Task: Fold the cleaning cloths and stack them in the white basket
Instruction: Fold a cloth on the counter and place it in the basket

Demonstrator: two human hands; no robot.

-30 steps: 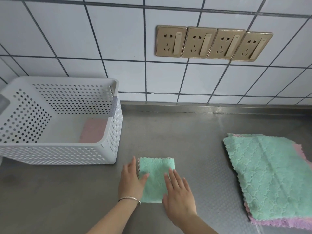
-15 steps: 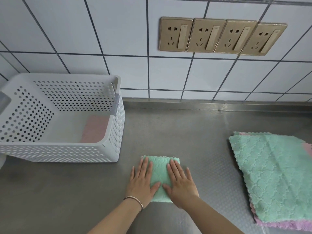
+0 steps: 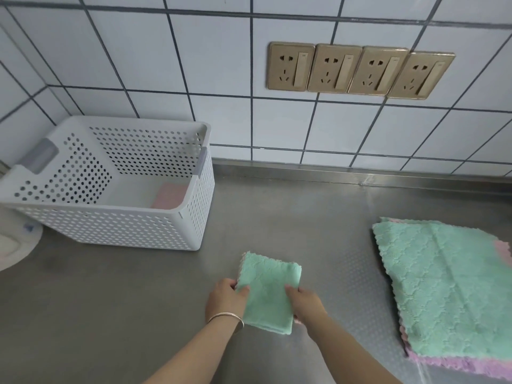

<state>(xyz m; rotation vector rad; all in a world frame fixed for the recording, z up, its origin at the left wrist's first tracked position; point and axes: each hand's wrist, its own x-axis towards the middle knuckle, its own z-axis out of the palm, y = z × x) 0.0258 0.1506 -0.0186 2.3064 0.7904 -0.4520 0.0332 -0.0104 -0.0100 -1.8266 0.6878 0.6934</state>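
Both hands, the left hand (image 3: 225,296) and right hand (image 3: 304,300), pinch the folded green cloth (image 3: 267,291) with curled fingers, near the desk's (image 3: 110,314) front, right of the white basket (image 3: 191,217); uneven lifting could let the folds fall open.

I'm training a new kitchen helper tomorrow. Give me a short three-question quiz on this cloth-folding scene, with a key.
1. True or false: both hands grip the folded green cloth.
2. What already lies in the white basket? A) a pink cloth B) a sponge C) nothing
3. Fill in: the pile of unfolded cloths lies to the person's ____.

Key:
1. True: the left hand and right hand each pinch a side.
2. A, the pink cloth.
3. Right.
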